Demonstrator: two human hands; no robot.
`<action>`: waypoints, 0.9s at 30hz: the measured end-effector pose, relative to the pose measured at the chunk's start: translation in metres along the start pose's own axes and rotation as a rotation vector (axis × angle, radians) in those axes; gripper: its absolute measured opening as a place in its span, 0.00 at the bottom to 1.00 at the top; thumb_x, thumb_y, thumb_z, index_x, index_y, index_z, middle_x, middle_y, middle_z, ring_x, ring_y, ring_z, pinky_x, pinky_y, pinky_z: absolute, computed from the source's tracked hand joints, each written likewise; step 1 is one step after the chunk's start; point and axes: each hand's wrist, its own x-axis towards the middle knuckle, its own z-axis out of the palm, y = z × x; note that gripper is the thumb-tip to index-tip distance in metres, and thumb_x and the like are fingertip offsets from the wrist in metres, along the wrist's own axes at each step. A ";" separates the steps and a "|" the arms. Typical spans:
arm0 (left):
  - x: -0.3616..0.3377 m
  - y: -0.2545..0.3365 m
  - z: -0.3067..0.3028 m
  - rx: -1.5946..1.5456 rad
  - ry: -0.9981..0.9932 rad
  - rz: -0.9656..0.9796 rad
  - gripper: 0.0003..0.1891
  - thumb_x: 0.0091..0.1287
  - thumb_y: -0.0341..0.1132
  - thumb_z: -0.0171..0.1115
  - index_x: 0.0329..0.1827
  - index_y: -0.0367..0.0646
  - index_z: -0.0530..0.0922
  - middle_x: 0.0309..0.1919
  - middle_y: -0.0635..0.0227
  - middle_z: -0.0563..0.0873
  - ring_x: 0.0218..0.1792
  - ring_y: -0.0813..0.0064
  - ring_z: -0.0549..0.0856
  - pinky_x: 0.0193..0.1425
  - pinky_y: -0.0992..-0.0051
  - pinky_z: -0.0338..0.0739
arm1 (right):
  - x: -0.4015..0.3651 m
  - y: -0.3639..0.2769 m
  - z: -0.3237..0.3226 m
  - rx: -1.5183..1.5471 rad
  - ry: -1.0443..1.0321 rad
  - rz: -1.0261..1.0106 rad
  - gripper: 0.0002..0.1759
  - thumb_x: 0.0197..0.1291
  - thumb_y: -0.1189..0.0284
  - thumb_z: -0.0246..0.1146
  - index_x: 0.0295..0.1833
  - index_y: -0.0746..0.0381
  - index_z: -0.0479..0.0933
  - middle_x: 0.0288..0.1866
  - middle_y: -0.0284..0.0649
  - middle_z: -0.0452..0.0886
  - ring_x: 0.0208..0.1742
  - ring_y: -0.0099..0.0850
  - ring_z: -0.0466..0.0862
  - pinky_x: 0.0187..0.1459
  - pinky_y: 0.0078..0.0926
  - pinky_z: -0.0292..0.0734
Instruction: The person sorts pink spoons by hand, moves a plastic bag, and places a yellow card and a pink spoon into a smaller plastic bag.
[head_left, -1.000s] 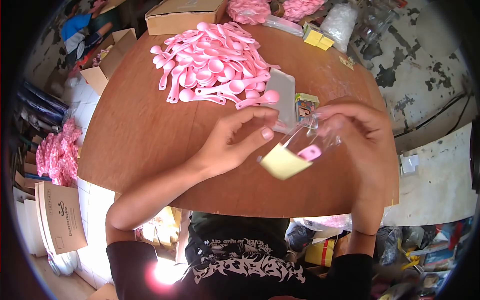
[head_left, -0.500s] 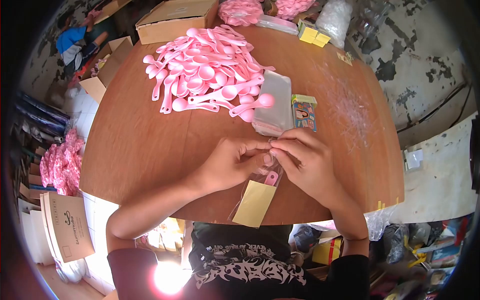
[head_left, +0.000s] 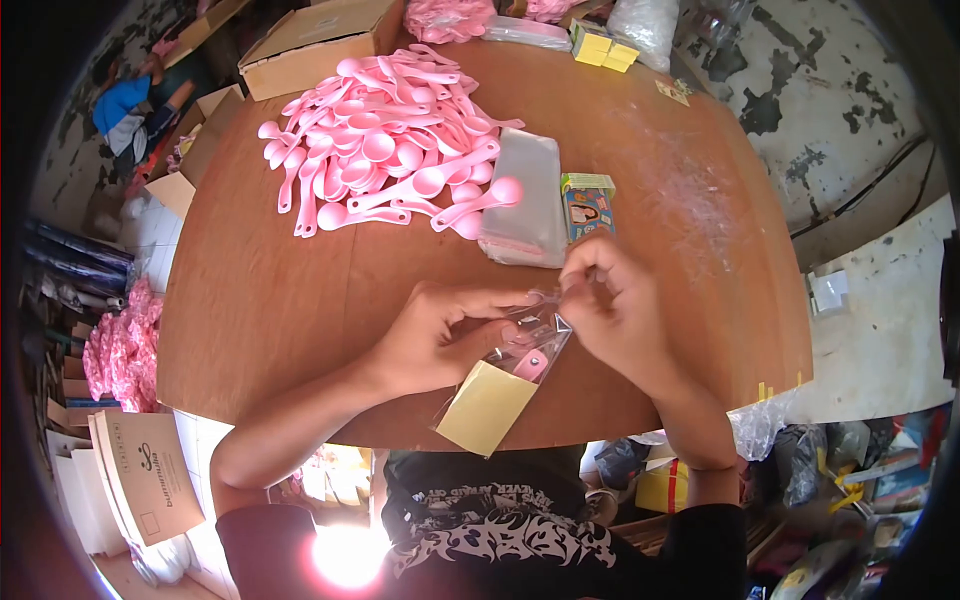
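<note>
Between my hands hangs a clear plastic bag [head_left: 553,338] with a pink spoon handle [head_left: 532,364] and a pale yellow card [head_left: 487,408] in its lower part. My left hand [head_left: 440,330] pinches the upper left of the bag. My right hand [head_left: 615,310] has its fingers closed at the bag's upper right edge. Just beyond them lie a stack of clear bags [head_left: 525,195] and a small printed box [head_left: 588,208]. A large heap of pink spoons [head_left: 380,145] covers the table's back left.
The wooden table [head_left: 290,290] holds a cardboard box [head_left: 320,45], yellow card stacks [head_left: 603,46] and pink bundles [head_left: 450,18] at its far edge. Thin plastic scraps [head_left: 695,200] lie at right. A person [head_left: 125,108] is at far upper left, beyond an open carton [head_left: 195,145].
The bag's lower end and card have swung left and tilted more. My right hand has moved slightly right and its fingers have curled. The whole view has shifted a little.
</note>
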 end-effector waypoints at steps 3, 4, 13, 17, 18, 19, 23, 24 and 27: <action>-0.004 0.004 0.000 -0.214 0.071 -0.038 0.19 0.67 0.22 0.59 0.62 0.35 0.75 0.41 0.59 0.88 0.41 0.82 0.85 0.44 0.81 0.80 | 0.010 -0.009 -0.035 0.475 0.218 0.245 0.01 0.59 0.78 0.57 0.34 0.63 0.73 0.31 0.32 0.75 0.30 0.21 0.76 0.35 0.21 0.74; -0.005 0.008 0.000 -0.300 0.097 -0.087 0.18 0.69 0.23 0.58 0.62 0.34 0.74 0.42 0.60 0.88 0.42 0.81 0.85 0.46 0.82 0.80 | 0.017 -0.010 -0.054 0.536 0.214 0.260 0.03 0.61 0.76 0.56 0.34 0.63 0.73 0.31 0.33 0.75 0.30 0.21 0.76 0.36 0.22 0.74; -0.001 0.009 0.001 -0.273 0.112 -0.201 0.20 0.71 0.26 0.56 0.65 0.32 0.70 0.45 0.57 0.87 0.45 0.77 0.85 0.48 0.78 0.81 | 0.008 -0.009 -0.072 -0.129 -0.010 0.116 0.06 0.55 0.77 0.68 0.40 0.64 0.82 0.37 0.35 0.82 0.36 0.24 0.80 0.38 0.21 0.74; -0.002 0.000 0.010 -0.235 0.146 -0.117 0.19 0.68 0.23 0.58 0.62 0.32 0.74 0.44 0.57 0.88 0.43 0.82 0.85 0.43 0.81 0.81 | 0.005 -0.035 -0.014 -0.422 -0.030 -0.270 0.07 0.49 0.75 0.71 0.35 0.61 0.81 0.34 0.36 0.80 0.30 0.32 0.81 0.31 0.26 0.76; -0.002 -0.001 0.011 -0.212 0.138 -0.101 0.19 0.67 0.23 0.59 0.62 0.33 0.74 0.44 0.56 0.88 0.42 0.82 0.85 0.43 0.80 0.81 | 0.006 -0.039 -0.008 -0.498 -0.029 -0.310 0.07 0.49 0.73 0.71 0.34 0.61 0.81 0.33 0.34 0.79 0.29 0.32 0.81 0.30 0.27 0.76; -0.003 0.000 0.011 -0.190 0.132 -0.083 0.20 0.66 0.23 0.60 0.62 0.33 0.74 0.44 0.56 0.88 0.42 0.82 0.85 0.43 0.80 0.81 | 0.006 -0.040 -0.005 -0.498 -0.026 -0.312 0.07 0.49 0.73 0.71 0.34 0.61 0.81 0.33 0.34 0.79 0.29 0.32 0.81 0.30 0.27 0.76; -0.005 0.010 0.006 -0.017 0.096 -0.018 0.20 0.69 0.23 0.57 0.64 0.35 0.73 0.43 0.61 0.89 0.40 0.87 0.83 0.42 0.84 0.80 | 0.009 -0.038 0.002 -0.585 -0.003 -0.321 0.07 0.49 0.73 0.70 0.33 0.60 0.80 0.32 0.33 0.78 0.28 0.31 0.80 0.28 0.29 0.75; -0.005 0.011 0.006 0.006 0.095 -0.043 0.20 0.68 0.22 0.57 0.64 0.36 0.74 0.42 0.61 0.89 0.40 0.88 0.83 0.41 0.84 0.80 | 0.009 -0.037 0.001 -0.583 -0.011 -0.298 0.06 0.49 0.73 0.70 0.33 0.60 0.80 0.31 0.32 0.78 0.28 0.30 0.81 0.27 0.29 0.75; -0.006 0.021 0.004 0.047 0.084 -0.088 0.21 0.66 0.22 0.58 0.63 0.37 0.74 0.41 0.60 0.89 0.39 0.89 0.82 0.41 0.84 0.79 | 0.008 -0.035 0.001 -0.573 -0.016 -0.299 0.06 0.48 0.75 0.69 0.31 0.60 0.79 0.31 0.32 0.78 0.28 0.31 0.81 0.26 0.28 0.75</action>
